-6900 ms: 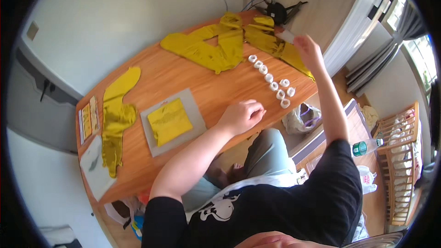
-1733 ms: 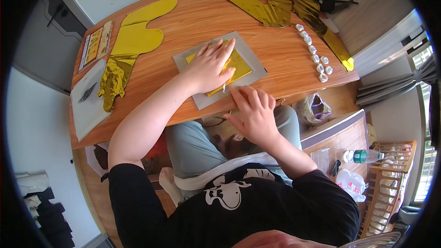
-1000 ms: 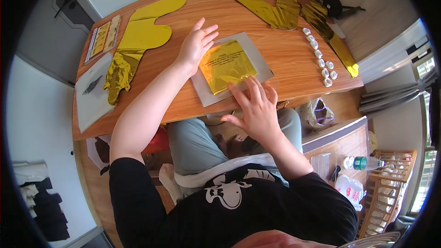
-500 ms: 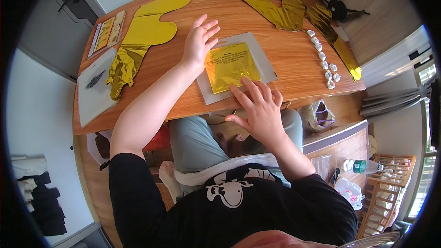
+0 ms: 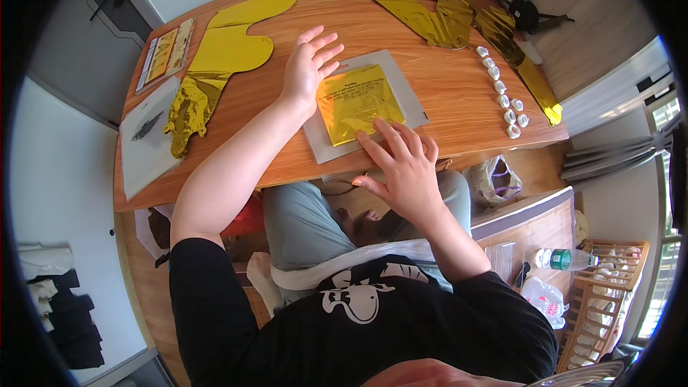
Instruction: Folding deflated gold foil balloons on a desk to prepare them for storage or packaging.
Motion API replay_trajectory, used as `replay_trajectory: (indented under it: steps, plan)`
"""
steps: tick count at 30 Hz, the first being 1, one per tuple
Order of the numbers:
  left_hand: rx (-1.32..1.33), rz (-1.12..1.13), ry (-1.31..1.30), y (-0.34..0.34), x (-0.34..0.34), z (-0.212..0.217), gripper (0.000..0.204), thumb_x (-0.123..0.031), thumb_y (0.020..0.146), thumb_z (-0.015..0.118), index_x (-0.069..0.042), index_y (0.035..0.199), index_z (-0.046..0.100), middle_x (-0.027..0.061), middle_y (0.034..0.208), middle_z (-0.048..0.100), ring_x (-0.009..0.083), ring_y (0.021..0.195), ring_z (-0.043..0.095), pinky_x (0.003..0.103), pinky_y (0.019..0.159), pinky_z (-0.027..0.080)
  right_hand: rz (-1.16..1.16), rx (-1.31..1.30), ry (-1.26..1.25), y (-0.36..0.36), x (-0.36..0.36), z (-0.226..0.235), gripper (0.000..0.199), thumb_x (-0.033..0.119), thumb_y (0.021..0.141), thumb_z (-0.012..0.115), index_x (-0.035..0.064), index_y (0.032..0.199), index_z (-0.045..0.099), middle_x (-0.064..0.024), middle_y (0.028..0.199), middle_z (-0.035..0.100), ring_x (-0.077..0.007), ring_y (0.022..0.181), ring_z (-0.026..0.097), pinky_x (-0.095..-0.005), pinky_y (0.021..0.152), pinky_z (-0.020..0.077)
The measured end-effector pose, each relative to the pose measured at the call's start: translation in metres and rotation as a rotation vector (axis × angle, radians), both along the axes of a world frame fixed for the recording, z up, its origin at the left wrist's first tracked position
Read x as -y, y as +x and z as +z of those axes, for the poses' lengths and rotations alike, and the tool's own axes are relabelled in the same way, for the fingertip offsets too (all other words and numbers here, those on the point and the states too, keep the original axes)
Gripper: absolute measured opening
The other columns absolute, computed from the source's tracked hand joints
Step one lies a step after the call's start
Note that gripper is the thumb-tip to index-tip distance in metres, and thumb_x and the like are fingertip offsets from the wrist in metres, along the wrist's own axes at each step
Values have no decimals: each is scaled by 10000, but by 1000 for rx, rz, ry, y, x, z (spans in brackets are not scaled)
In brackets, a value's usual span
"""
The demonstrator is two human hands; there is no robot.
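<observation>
A folded square of gold foil (image 5: 362, 109) with dark print lies on a flat grey-white sleeve (image 5: 407, 93) in front of me. Fingertips of my right hand (image 5: 407, 168) rest on its near edge, the fingers spread and the thumb held out over the table edge. Beside the sleeve's far left corner, my left hand (image 5: 308, 68) stands on its side with fingers apart, holding nothing. Left of it lies a flat gold foil balloon (image 5: 226, 46), its near part crumpled. Another gold foil balloon (image 5: 412, 11) is spread at the far right.
White caps (image 5: 499, 87) stand in a line along the right of the wooden table (image 5: 287, 150). A clear plastic sheet (image 5: 152, 136) and a yellow-white card set (image 5: 166, 54) lie at the left. A black fan-like device (image 5: 527, 14) sits at the back right, a bottle (image 5: 562, 259) lower right.
Both hands keep nearly the same pose. The view has shifted very slightly, and the gold foil under my right fingers looks a little flatter.
</observation>
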State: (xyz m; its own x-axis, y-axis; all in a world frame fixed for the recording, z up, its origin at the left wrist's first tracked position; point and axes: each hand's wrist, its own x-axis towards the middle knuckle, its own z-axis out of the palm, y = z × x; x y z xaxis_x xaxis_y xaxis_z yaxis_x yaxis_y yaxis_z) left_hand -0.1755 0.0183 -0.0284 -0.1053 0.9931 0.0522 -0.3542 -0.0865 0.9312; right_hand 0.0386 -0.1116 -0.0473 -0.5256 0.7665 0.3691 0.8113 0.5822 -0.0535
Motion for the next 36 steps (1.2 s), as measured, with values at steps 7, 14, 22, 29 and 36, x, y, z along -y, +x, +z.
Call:
replay_trajectory:
  steps: [7, 14, 22, 29, 36]
  plan:
    - [-233, -79, 121, -4, -4, -10, 487, -249, 1025, 420, -54, 1470, 464, 145, 1486, 531, 277, 1364, 530, 483, 1164, 375, 17, -8, -2, -2, -2, -1, 716, 699, 894, 563, 250, 1453, 575, -74, 1494, 500, -287, 1355, 449, -517, 1080, 316]
    - [-1562, -257, 504, 8, 10, -9, 637, -418, 1041, 537, -78, 1564, 410, 147, 1642, 378, 332, 1531, 332, 507, 1273, 218, 2, -21, 17, 0, -2, -5, 705, 679, 890, 586, 253, 1452, 576, -68, 1491, 506, -281, 1354, 453, -514, 1077, 323]
    - [-1661, -331, 537, 2, 6, -27, 709, -526, 1069, 410, -76, 1611, 324, 138, 1683, 299, 298, 1574, 228, 476, 1286, 185, 17, -71, 18, 0, -3, -6, 681, 639, 892, 620, 234, 1439, 587, -67, 1474, 525, -282, 1334, 483, -508, 1073, 333]
    - [-1730, -286, 545, 5, 9, -28, 765, -586, 1042, 439, -79, 1606, 335, 134, 1679, 308, 286, 1570, 243, 459, 1287, 193, 123, -367, 85, 25, -7, -20, 556, 359, 885, 745, 123, 1375, 630, -85, 1406, 608, -276, 1331, 543, -451, 1077, 385]
    - [-1727, -294, 550, 5, 8, -26, 870, -672, 993, 489, -83, 1611, 324, 155, 1678, 302, 294, 1564, 256, 459, 1283, 208, 40, -179, 31, 24, -13, -14, 569, 429, 910, 702, 130, 1387, 622, -68, 1422, 603, -266, 1369, 521, -476, 1140, 371]
